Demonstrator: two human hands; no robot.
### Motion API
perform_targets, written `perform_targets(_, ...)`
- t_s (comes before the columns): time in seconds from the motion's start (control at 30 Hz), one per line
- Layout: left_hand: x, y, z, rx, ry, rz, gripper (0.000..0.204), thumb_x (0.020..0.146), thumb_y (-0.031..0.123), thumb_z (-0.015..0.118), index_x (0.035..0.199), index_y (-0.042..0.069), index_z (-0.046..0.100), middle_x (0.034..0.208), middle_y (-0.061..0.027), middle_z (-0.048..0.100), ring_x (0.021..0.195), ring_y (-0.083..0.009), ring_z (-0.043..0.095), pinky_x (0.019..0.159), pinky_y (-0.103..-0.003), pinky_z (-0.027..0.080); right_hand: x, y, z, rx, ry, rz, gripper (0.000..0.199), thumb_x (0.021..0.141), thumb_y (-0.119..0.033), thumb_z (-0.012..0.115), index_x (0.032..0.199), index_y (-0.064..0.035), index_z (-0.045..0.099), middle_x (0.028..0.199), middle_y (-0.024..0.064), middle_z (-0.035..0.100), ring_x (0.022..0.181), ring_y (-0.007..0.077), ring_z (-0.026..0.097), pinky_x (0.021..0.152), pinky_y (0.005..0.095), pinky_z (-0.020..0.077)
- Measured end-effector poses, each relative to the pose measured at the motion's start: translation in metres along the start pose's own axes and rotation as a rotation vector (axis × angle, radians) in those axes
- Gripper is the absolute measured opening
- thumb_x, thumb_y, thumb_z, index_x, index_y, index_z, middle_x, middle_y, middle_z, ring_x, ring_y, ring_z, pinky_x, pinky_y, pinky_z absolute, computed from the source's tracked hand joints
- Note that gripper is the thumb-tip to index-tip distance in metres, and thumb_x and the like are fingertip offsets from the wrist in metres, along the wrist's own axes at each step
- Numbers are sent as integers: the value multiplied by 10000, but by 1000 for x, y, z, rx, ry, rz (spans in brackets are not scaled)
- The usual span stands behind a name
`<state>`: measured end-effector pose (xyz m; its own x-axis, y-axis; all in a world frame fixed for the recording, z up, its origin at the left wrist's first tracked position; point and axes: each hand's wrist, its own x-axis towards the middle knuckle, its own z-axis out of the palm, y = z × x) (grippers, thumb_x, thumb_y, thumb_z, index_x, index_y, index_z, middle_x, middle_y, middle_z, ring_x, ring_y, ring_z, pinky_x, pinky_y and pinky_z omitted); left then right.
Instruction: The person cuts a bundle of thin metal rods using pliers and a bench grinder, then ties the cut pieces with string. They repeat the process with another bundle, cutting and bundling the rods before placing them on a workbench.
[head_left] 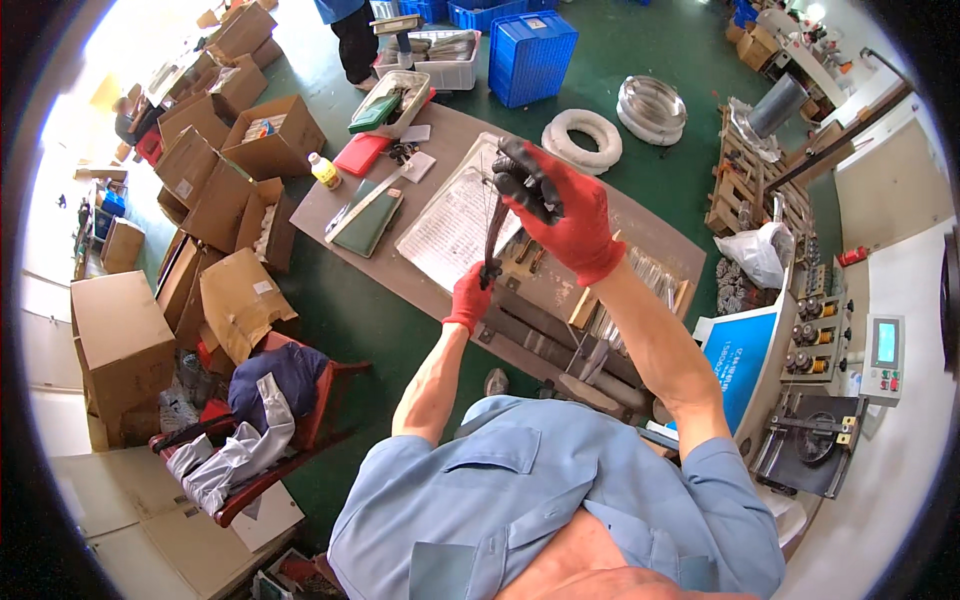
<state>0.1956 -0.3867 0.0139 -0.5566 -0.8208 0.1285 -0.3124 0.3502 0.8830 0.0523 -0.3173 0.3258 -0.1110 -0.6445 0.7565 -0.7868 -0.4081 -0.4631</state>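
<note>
My left hand (470, 297), in a red work glove with black fingers, is closed around the lower end of a bundle of thin dark wires (493, 232). The bundle stands nearly upright above the table, with a few fine strands splaying at its upper left. Higher and to the right is my right hand (565, 205), gloved the same way. Its black fingers curl round the bundle's upper end, which they mostly hide. Behind the bundle, a white sheet covered in rows of marks (450, 235) lies in a shallow tray on the table.
On the brown table (310, 215) lie a green case (368, 222), a red box (361, 154), a yellow bottle (324, 171) and wooden-edged trays of thin rods (650, 280). Cardboard boxes (120, 330) and a red chair (320, 400) stand left. A machine with a control panel (884, 350) stands right.
</note>
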Motion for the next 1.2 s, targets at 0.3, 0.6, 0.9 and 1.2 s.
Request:
perform_targets(0.3, -2, 1, 3, -6, 24, 47, 302, 790, 56, 623, 1086, 115, 623, 964, -140, 659, 891, -351, 632, 746, -399, 501, -8, -10, 9, 222, 35, 220, 663, 837, -59, 665, 1419, -67, 348, 1088, 94, 675, 857, 136, 667, 745, 285, 512)
perform_targets(0.6, -1, 3, 5, 66, 26, 72, 328, 786, 49, 623, 1107, 116, 615, 990, -144, 656, 907, -362, 624, 750, -416, 503, -9, -24, 5, 226, -58, 235, 653, 858, -85, 617, 1436, -94, 315, 903, 102, 675, 744, 166, 650, 684, 307, 511)
perform_targets(0.9, -3, 20, -2, 51, -17, 38, 292, 788, 34, 616, 1072, 101, 613, 961, -144, 662, 902, -338, 639, 751, -393, 506, -18, -12, 18, 25, 101, 22, 598, 805, -42, 620, 1365, -100, 418, 948, 155, 640, 752, 333, 651, 632, 395, 522)
perform_targets(1.2, -3, 13, -4, 42, 29, 59, 276, 807, 33, 575, 1074, 94, 612, 943, -124, 672, 890, -309, 653, 755, -367, 506, -17, -26, 10, -75, -9, -97, 654, 769, -83, 663, 1370, -104, 405, 1059, 147, 580, 764, 349, 620, 666, 429, 512)
